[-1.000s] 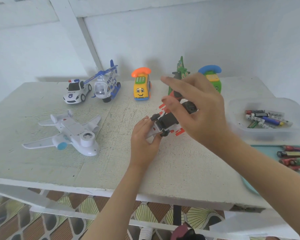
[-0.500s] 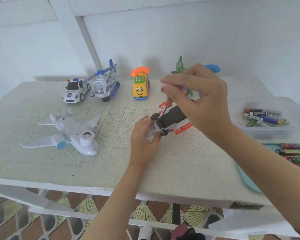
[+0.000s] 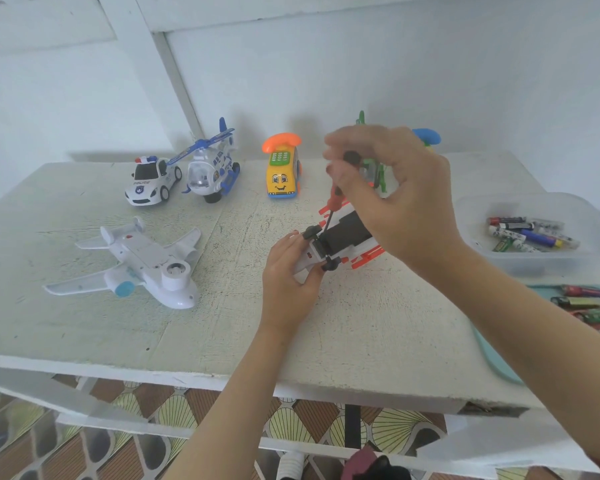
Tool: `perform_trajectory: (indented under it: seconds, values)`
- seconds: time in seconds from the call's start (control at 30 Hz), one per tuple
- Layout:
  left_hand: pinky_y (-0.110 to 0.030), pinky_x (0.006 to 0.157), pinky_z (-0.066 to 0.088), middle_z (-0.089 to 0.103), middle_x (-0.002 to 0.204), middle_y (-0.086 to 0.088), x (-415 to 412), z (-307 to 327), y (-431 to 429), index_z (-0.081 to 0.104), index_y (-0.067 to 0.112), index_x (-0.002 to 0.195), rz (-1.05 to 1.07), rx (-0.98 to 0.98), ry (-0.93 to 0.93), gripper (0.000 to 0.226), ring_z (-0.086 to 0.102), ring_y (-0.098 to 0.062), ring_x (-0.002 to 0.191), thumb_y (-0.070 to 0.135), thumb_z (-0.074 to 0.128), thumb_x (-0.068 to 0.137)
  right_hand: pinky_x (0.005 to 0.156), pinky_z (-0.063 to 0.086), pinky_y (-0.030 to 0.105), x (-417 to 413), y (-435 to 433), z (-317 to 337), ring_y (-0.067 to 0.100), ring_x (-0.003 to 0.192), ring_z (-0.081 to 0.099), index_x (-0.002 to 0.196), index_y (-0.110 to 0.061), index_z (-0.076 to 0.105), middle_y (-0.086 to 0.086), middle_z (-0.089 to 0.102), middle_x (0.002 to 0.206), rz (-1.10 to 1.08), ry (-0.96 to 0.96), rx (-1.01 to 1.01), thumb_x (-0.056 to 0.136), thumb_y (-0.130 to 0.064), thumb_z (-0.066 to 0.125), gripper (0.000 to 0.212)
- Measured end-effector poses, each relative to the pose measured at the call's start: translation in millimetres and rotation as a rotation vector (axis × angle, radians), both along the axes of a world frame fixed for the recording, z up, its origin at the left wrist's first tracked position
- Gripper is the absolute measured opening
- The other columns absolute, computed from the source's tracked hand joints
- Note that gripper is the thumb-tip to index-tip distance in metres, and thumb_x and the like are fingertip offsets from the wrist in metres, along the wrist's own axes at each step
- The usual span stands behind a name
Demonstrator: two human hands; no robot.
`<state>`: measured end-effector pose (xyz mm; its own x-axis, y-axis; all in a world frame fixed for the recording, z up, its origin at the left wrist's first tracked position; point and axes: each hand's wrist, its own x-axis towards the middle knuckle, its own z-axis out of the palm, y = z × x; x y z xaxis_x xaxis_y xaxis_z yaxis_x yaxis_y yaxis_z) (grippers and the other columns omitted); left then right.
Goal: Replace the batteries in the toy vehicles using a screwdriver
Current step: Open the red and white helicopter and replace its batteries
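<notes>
White table [image 3: 361,323], carrying every item below.

Right hand [image 3: 406,202]: raised over the table's middle, fingertips pinched together round the top of the screwdriver's handle.

Toy airplane [image 3: 142,261]: white, lying belly-up at the left, well apart from both hands.

Clear plastic tub [image 3: 534,261], far right: holds a loose heap of batteries [image 3: 530,233]; their printing is too blurred to read.

Teal tray [image 3: 492,355], near right edge, partly cut off: a second lot of batteries [image 3: 589,303] lies in it, in red, green and dark wrappers, labels unreadable.

Left hand [image 3: 288,278]: fingers and thumb curled round the near end of the upturned toy vehicle.

Upturned toy vehicle [image 3: 347,233]: white and red, black underside facing up, at mid-table between the two hands.

Toy helicopter [image 3: 212,171], blue and white, back row.

Toy police car [image 3: 151,180], beside the helicopter; "POLICE" reads on its hood.

Yellow telephone car [image 3: 282,171], smiling face, orange handset, green keypad.

Screwdriver [image 3: 333,199]: red handle, black cap, tilted, tip down on the vehicle's underside.
</notes>
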<state>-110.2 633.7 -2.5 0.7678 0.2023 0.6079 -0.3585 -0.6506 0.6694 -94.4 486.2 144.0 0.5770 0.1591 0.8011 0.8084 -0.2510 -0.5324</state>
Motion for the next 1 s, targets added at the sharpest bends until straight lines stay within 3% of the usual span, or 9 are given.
perform_trajectory:
  seconds: [0.07, 0.17, 0.3, 0.4, 0.53, 0.63, 0.7, 0.83, 1.0]
  values:
    - [-0.023, 0.107, 0.036, 0.060, 0.117, 0.009, -0.6, 0.0, 0.2, 0.064, 0.007, 0.122, -0.002, -0.007, -0.003, 0.051, 0.052, -0.014, 0.118, -0.003, 0.078, 0.074, 0.095, 0.046, 0.046, 0.1, 0.1, -0.5, 0.014, 0.098, 0.066, 0.106, -0.025, 0.067, -0.014, 0.066, 0.084, 0.018, 0.025, -0.027, 0.091, -0.014, 0.053, 0.023]
    - [-0.024, 0.107, 0.037, 0.061, 0.117, 0.008, -0.6, -0.6, 0.5, 0.065, 0.007, 0.122, 0.000, -0.008, -0.003, 0.051, 0.052, -0.016, 0.119, -0.002, 0.078, 0.074, 0.103, 0.040, 0.040, -1.4, 0.4, -3.5, 0.017, 0.122, 0.055, 0.106, -0.021, 0.070, -0.007, 0.068, 0.091, -0.005, -0.009, -0.052, 0.091, -0.021, 0.051, 0.024]
    - [-0.020, 0.107, 0.035, 0.061, 0.117, 0.007, -0.6, 0.2, 0.0, 0.065, 0.007, 0.122, -0.003, -0.012, 0.001, 0.050, 0.052, -0.015, 0.119, -0.001, 0.078, 0.074, 0.091, 0.044, 0.042, -3.5, 1.1, 0.7, 0.016, 0.100, 0.057, 0.094, -0.036, 0.067, -0.002, 0.067, 0.089, -0.061, -0.021, -0.003, 0.088, -0.035, 0.063, 0.008]
    - [-0.026, 0.107, 0.037, 0.060, 0.118, 0.009, -0.5, 0.1, 0.0, 0.064, 0.007, 0.122, -0.006, -0.021, -0.001, 0.050, 0.051, -0.014, 0.120, -0.001, 0.077, 0.074, 0.089, 0.045, 0.044, -2.4, 0.5, 2.9, 0.009, 0.088, 0.059, 0.091, -0.028, 0.073, -0.009, 0.067, 0.072, -0.061, -0.069, -0.027, 0.088, -0.028, 0.066, 0.008]
    - [-0.029, 0.107, 0.037, 0.060, 0.118, 0.007, -0.1, -0.9, 0.1, 0.064, 0.007, 0.122, 0.002, -0.025, 0.009, 0.050, 0.051, -0.014, 0.121, -0.002, 0.077, 0.075, 0.090, 0.045, 0.051, -3.4, 0.9, 3.9, 0.006, 0.078, 0.066, 0.097, -0.026, 0.064, -0.020, 0.065, 0.074, 0.019, 0.026, 0.006, 0.090, -0.021, 0.059, 0.010]
    - [-0.029, 0.108, 0.037, 0.061, 0.119, 0.010, -0.6, -0.8, 0.3, 0.064, 0.009, 0.124, -0.005, -0.035, 0.017, 0.051, 0.051, -0.015, 0.121, -0.001, 0.077, 0.075, 0.096, 0.044, 0.043, -4.1, 2.2, 2.4, 0.010, 0.092, 0.066, 0.099, -0.020, 0.070, -0.027, 0.061, 0.078, -0.025, -0.020, -0.030, 0.092, -0.018, 0.052, 0.020]
    - [-0.030, 0.108, 0.037, 0.064, 0.120, 0.005, -0.4, -1.1, 0.8, 0.065, 0.009, 0.123, -0.008, -0.035, 0.021, 0.050, 0.052, -0.017, 0.122, 0.000, 0.076, 0.076, 0.097, 0.044, 0.035, -4.5, 2.1, 0.9, 0.012, 0.104, 0.062, 0.097, -0.019, 0.074, -0.014, 0.068, 0.080, -0.053, -0.050, -0.025, 0.089, -0.026, 0.059, 0.018]
    - [-0.030, 0.107, 0.037, 0.063, 0.119, 0.002, -0.7, -1.8, 0.5, 0.064, 0.008, 0.123, -0.011, -0.046, 0.022, 0.049, 0.051, -0.016, 0.121, 0.004, 0.073, 0.076, 0.088, 0.045, 0.041, -6.2, 2.8, 1.5, 0.012, 0.093, 0.057, 0.093, -0.032, 0.071, -0.008, 0.064, 0.082, -0.088, -0.027, 0.023, 0.080, -0.037, 0.071, 0.013]
    - [-0.031, 0.107, 0.038, 0.062, 0.119, 0.005, 0.7, -1.4, 1.0, 0.064, 0.007, 0.124, -0.009, -0.033, 0.018, 0.049, 0.052, -0.016, 0.121, 0.003, 0.075, 0.076, 0.091, 0.048, 0.036, -3.1, -0.8, 5.0, 0.008, 0.083, 0.065, 0.100, -0.022, 0.071, -0.008, 0.070, 0.075, -0.044, 0.017, -0.004, 0.087, -0.012, 0.063, 0.018]
